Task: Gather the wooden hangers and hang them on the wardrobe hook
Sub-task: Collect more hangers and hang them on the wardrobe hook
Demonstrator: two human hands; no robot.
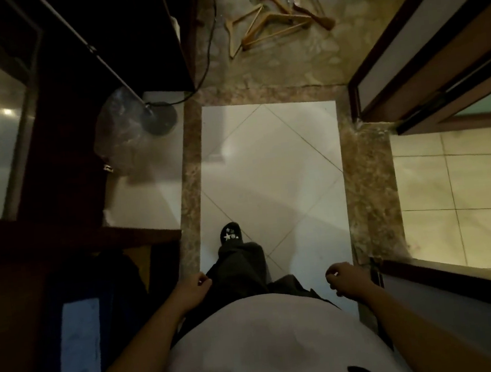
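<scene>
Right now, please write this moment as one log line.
phase: before pickup | hangers: piled on floor ahead, untouched | left hand: empty | right hand: empty | hook: not in view

A heap of wooden hangers (pixel 278 15) is observed on the marbled floor (pixel 286 69) at the far end of the passage. The hangers are crossed over one another, and metal hooks are visible among them. The left hand (pixel 196 288) and right hand (pixel 343 277) are held low beside the body, well apart from the heap. Their fingers are loosely curled and nothing is gripped. One dark shoe (pixel 229 233) is placed forward on the white tile (pixel 281 167). A round stand base (pixel 160 119) is noted at left, beside dark cabinetry (pixel 131 31).
</scene>
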